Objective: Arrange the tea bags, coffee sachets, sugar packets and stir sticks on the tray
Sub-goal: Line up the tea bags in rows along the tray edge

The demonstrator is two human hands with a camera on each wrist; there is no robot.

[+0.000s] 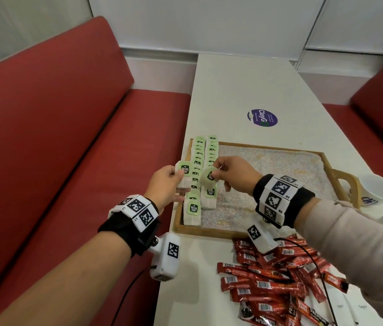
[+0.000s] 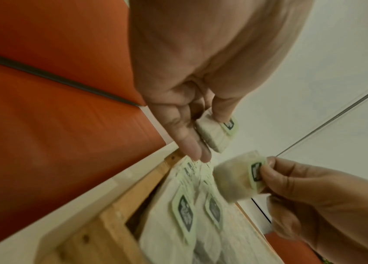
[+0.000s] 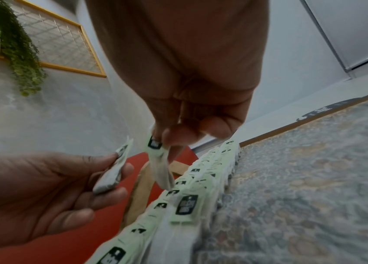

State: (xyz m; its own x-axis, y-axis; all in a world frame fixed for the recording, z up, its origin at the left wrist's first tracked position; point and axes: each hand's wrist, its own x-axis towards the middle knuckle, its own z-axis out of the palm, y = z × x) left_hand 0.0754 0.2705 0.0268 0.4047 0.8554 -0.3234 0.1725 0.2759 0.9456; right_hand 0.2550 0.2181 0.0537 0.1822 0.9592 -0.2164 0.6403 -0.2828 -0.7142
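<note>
Two rows of white tea bags with green tags point(image 1: 203, 170) point(image 3: 192, 198) lie along the left side of the wooden tray point(image 1: 270, 147) point(image 2: 115, 212). My left hand point(image 1: 165, 184) point(image 2: 192, 114) holds a small stack of tea bags point(image 1: 184, 175) point(image 2: 214, 134) point(image 3: 113, 171) between thumb and fingers, just left of the tray's left rim. Above the rows, my right hand point(image 1: 226, 171) point(image 3: 178, 132) pinches a single tea bag point(image 1: 209, 178) point(image 2: 237, 178) point(image 3: 159, 160) by its tag, so it hangs over the right row. Red coffee sachets point(image 1: 275, 278) lie heaped on the table in front of the tray.
The tray has a patterned liner point(image 1: 279, 175) bare across its right part. Two white paper cups point(image 1: 376, 191) stand right of the tray's handle. White sugar packets point(image 1: 350, 307) lie at the bottom right. A round sticker point(image 1: 262, 117) is on the table point(image 1: 244, 85); red benches point(image 1: 68, 137) flank it.
</note>
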